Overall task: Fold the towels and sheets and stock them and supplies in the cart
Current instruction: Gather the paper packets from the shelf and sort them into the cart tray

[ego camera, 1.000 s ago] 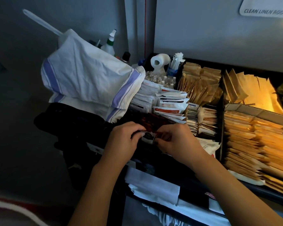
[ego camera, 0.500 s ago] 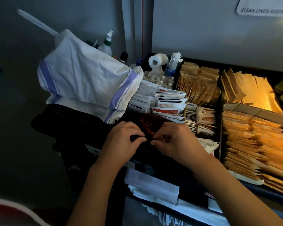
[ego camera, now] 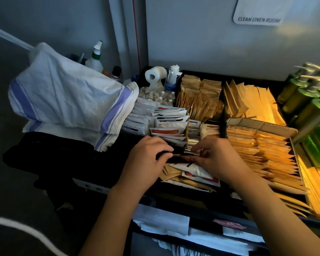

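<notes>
On top of the cart (ego camera: 174, 204), near the front edge of its tray, both hands work at a dark bundle of sachets (ego camera: 179, 157). At the tray's 6 o'clock the left hand (ego camera: 146, 159) curls its fingers over the bundle's left end, its grip clenched on the packets; the right hand (ego camera: 220, 159) pinches the bundle's right end between thumb and fingertips. Shade makes the bundle hard to read, and it seems to be reddish-brown packets.

Just below the hands lies a loose heap of white and tan packets (ego camera: 188, 172). At 12 o'clock from the hands stand rows of white sachets (ego camera: 166, 122) with red or dark bands, and next to them a narrow file of small packets (ego camera: 193, 137). At 1 o'clock sit brown paper packets (ego camera: 198, 100); at 3 o'clock a cardboard box (ego camera: 262, 126) holds tan envelopes in overlapping rows. Green pump bottles (ego camera: 307, 100) stand at 2 o'clock, at the tray's right edge.

At 10 o'clock a folded white towel with blue stripes (ego camera: 67, 100) rests on the cart's left end, touching the white sachets. Behind it stand a spray bottle (ego camera: 95, 58) and a toilet roll (ego camera: 154, 74). A sign (ego camera: 259, 17) on the wall reads "CLEAN LINEN ROOM".
</notes>
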`<state>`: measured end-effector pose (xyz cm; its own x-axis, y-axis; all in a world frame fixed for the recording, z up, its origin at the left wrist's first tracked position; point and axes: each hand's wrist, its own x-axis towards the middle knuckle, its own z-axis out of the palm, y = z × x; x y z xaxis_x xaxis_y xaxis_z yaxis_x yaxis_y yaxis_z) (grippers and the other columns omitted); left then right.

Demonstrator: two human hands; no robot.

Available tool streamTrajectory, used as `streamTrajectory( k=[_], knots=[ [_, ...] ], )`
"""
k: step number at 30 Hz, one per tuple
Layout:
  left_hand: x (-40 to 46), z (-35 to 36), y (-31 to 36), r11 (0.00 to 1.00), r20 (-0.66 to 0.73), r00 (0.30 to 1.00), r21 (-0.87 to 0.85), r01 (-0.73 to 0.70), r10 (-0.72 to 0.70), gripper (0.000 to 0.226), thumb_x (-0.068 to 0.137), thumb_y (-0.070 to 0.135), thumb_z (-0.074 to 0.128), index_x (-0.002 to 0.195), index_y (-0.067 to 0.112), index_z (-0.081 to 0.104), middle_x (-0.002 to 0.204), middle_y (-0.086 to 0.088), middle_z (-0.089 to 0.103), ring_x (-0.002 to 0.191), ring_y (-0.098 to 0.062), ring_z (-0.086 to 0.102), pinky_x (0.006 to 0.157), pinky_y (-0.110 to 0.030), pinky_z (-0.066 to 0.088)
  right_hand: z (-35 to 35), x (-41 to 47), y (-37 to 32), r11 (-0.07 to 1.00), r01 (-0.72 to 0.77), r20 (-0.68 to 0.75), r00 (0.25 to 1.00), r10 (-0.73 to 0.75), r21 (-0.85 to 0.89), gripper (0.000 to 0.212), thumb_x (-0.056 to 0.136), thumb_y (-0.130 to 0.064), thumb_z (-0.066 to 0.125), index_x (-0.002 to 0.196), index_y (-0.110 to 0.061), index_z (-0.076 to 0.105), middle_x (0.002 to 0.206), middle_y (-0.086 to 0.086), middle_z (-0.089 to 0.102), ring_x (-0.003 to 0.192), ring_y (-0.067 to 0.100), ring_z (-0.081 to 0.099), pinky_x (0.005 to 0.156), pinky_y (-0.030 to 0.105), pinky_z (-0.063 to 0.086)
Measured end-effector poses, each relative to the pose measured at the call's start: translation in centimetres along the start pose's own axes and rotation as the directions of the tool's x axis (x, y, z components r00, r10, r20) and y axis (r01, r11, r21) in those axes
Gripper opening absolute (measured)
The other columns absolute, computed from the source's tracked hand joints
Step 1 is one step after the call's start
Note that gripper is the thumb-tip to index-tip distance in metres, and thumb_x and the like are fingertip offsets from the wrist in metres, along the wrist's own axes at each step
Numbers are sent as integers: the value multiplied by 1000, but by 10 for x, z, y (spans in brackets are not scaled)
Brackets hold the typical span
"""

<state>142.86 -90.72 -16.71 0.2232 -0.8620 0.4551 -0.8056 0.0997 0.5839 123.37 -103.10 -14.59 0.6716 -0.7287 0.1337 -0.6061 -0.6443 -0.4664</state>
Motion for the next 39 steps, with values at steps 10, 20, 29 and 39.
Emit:
streamTrajectory(
  k=[10, 20, 29, 39],
  knots=[
    [9, 20, 11, 999, 81, 997, 45, -1, -3, 25, 88, 14, 80, 111, 22, 79, 105, 11, 70, 105, -9, 60, 95, -34, 53, 1, 4, 9, 997, 70, 90, 994, -68, -18, 26, 88, -22, 78, 113, -29, 79, 108, -9, 70, 97, 11, 63, 91, 33, 54],
    [12, 9, 10, 997, -28, 999, -65, -30, 28, 23, 88, 16, 81, 110, 19, 78, 108, 11, 70, 105, -8, 66, 92, -35, 56, -21, 6, -20, 962, 273, -117, 956, -268, 29, 15, 88, -16, 75, 101, -22, 80, 94, -10, 69, 89, 9, 62, 80, 35, 54],
    [1, -40, -14, 960, -177, 974, -265, 94, -144, 16, 85, 13, 83, 95, 26, 80, 96, 18, 75, 92, -2, 71, 82, -9, 49, -12, 15, -51, 940, 285, -105, 957, -269, 187, 15, 92, -17, 75, 106, -21, 80, 94, -7, 73, 83, 10, 64, 78, 37, 54],
    [-28, -52, -42, 946, -151, 946, -199, 255, -287, 14, 82, 8, 84, 92, 19, 82, 88, 15, 75, 88, -3, 71, 80, -14, 51, 24, 12, -82, 913, 334, -69, 942, -327, 234, 3, 90, -17, 74, 92, -18, 77, 81, -6, 72, 72, 9, 62, 68, 33, 51]
  ],
)
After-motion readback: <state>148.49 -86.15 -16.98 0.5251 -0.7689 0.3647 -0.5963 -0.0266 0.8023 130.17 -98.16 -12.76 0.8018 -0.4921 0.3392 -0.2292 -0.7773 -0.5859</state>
